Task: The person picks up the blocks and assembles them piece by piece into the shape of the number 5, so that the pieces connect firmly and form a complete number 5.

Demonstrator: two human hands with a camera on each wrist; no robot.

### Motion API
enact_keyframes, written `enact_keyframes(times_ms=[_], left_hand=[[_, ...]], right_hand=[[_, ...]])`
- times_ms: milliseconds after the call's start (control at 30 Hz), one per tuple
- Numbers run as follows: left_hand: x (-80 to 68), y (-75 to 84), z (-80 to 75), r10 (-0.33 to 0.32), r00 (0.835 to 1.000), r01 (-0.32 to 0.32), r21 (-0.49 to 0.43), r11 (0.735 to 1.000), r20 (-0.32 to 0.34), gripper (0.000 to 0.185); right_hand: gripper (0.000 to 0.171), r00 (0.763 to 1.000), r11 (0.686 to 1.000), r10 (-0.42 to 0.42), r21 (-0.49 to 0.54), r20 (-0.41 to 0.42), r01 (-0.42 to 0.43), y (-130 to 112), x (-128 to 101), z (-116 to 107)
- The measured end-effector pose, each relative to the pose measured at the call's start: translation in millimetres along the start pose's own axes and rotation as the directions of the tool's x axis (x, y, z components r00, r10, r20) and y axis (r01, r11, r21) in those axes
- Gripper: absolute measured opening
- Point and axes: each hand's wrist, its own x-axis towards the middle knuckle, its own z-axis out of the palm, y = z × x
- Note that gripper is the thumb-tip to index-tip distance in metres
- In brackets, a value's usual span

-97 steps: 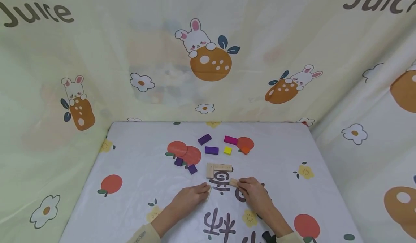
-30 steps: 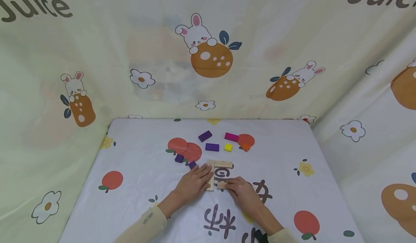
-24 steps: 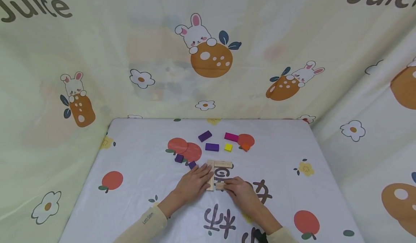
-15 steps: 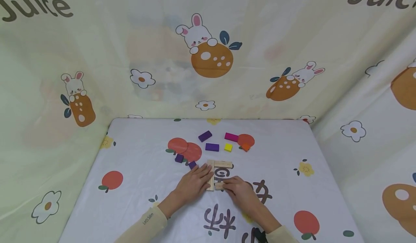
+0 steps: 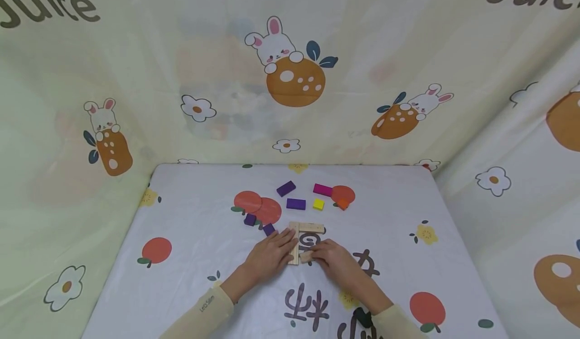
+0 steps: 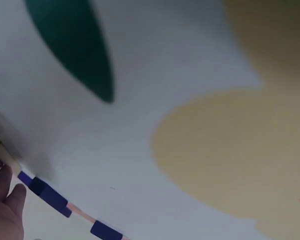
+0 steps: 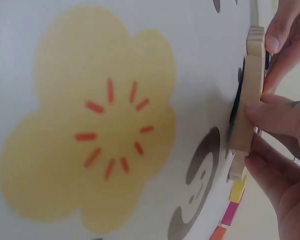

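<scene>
My right hand (image 5: 335, 261) pinches a plain wooden block (image 5: 305, 257) between thumb and fingers, slightly slanted, its left end close to a column of plain wooden blocks (image 5: 294, 256). In the right wrist view the thumb presses the near face of this held block (image 7: 248, 100). My left hand (image 5: 269, 253) rests with extended fingers along the left side of the column and covers part of it. A further plain block (image 5: 311, 227) lies crosswise at the column's top, pointing right. In the left wrist view only the fingers (image 6: 16, 199) show beside the wood.
Behind lie two purple blocks (image 5: 296, 204), a magenta block (image 5: 322, 190), a yellow cube (image 5: 318, 204) and an orange piece (image 5: 343, 204). Two small dark purple pieces, one a cube (image 5: 249, 220), lie left of the column. A printed white cloth (image 5: 190, 258) covers the table.
The left hand's block now extends the column downward, and that hand lies along it. My right hand carried its block left to the column; in the last half second the block tilted slightly.
</scene>
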Motion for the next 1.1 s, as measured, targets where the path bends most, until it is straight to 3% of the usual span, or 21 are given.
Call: enact_keyframes(times_ms=[300, 700, 1100], left_hand=[[1.8, -1.5, 1.4, 0.012, 1.0, -0.012, -0.004, 1.0, 0.016, 0.056], [-0.2, 2.6, -6.2, -0.002, 1.0, 0.002, -0.025, 1.0, 0.024, 0.055], [0.1, 1.9, -3.1, -0.004, 1.0, 0.005, -0.034, 0.999, 0.022, 0.056]], right_hand=[[0.019, 0.999, 0.999, -0.04, -0.007, 0.016, 0.04, 4.7, 4.0, 0.3], [0.019, 0.998, 1.0, 0.002, -0.029, 0.055, 0.0, 5.8, 7.7, 3.5], [0.019, 1.0, 0.999, 0.007, -0.032, 0.022, -0.007, 3.2, 4.0, 3.1]])
